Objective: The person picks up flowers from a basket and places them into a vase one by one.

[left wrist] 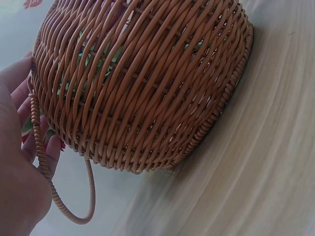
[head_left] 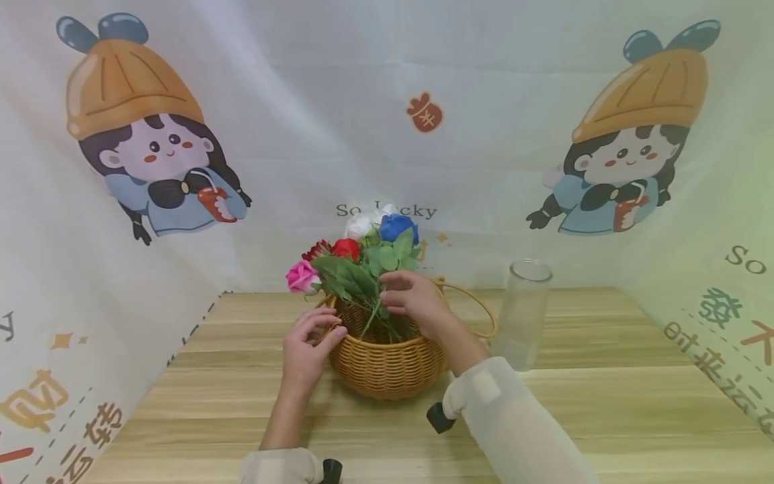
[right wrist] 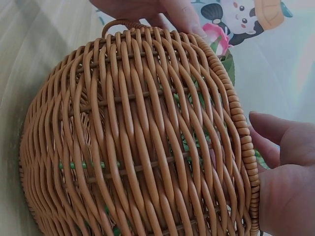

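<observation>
A brown wicker basket (head_left: pixel 387 370) stands on the table. Several artificial flowers, among them a blue rose (head_left: pixel 399 227), a red rose (head_left: pixel 346 249), a pink rose (head_left: pixel 302 276) and white blooms (head_left: pixel 361 226), lean up out of it, their green stems (head_left: pixel 370 319) inside. My left hand (head_left: pixel 308 343) grips the basket's left rim, thumb at the edge and fingers on the outer side by the looped handle (left wrist: pixel 54 191). Over the opening, my right hand (head_left: pixel 417 302) has curled fingers at the stems and leaves. In the right wrist view the weave partly hides its fingertips.
A tall clear glass vase (head_left: pixel 523 316) stands on the table right of the basket. The basket's right handle (head_left: pixel 484 306) loops out toward it. A printed white cloth (head_left: pixel 314 121) hangs behind and along both sides of the wooden table (head_left: pixel 199 396).
</observation>
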Available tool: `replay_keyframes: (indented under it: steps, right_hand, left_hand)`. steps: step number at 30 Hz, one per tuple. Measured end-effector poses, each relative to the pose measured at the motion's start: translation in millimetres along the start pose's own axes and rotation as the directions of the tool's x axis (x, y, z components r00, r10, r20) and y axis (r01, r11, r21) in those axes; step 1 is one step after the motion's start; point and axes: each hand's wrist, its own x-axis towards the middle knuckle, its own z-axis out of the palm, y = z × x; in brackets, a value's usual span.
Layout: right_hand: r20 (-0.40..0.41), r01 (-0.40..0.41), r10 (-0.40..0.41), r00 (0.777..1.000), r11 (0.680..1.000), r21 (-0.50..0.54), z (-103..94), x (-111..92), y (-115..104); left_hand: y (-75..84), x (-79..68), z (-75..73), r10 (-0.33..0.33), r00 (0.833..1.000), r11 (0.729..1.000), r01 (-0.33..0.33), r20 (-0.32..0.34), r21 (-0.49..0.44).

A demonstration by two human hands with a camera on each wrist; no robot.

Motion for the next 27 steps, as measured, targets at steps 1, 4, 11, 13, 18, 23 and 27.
replay_keyframes:
  steps: [1,4,11,13,18,23,27]
  right_hand:
    - [-0.014,0.008,-0.008,1.0,1.0,0.014,0.0,-0.1,0.4]
    - [-0.067,0.041,-0.038,0.997,0.997,0.057,0.4,0.2,1.5]
    - [-0.194,0.14,-0.123,0.973,0.987,0.079,1.2,-1.7,2.3]
    - [-0.216,0.157,-0.14,0.966,0.986,0.061,1.5,-3.3,2.2]
    - [-0.245,0.185,-0.172,0.954,0.982,0.033,2.3,-6.2,3.3]
    - [-0.276,0.221,-0.197,0.941,0.974,0.057,3.2,-5.5,4.6]
    - [-0.303,0.251,-0.226,0.926,0.967,0.045,4.6,-4.9,5.5]
  left_hand:
    - [0.0,-0.1,0.0,0.0,1.0,1.0,0.0,-0.001,0.003]
    - [0.0,0.0,0.1,0.004,1.0,1.0,-0.004,0.0,0.008]
    - [0.2,0.0,0.8,0.004,1.0,1.0,-0.004,-0.002,0.005]
    - [0.3,-0.2,1.1,0.003,1.0,1.0,-0.003,0.0,0.004]
    - [-0.1,-0.6,1.5,0.002,1.0,1.0,-0.002,0.004,-0.001]
    - [-0.6,-0.5,1.5,0.003,1.0,1.0,-0.003,0.004,-0.005]
    - [-1.0,0.0,0.6,0.002,1.0,1.0,-0.002,0.004,-0.005]
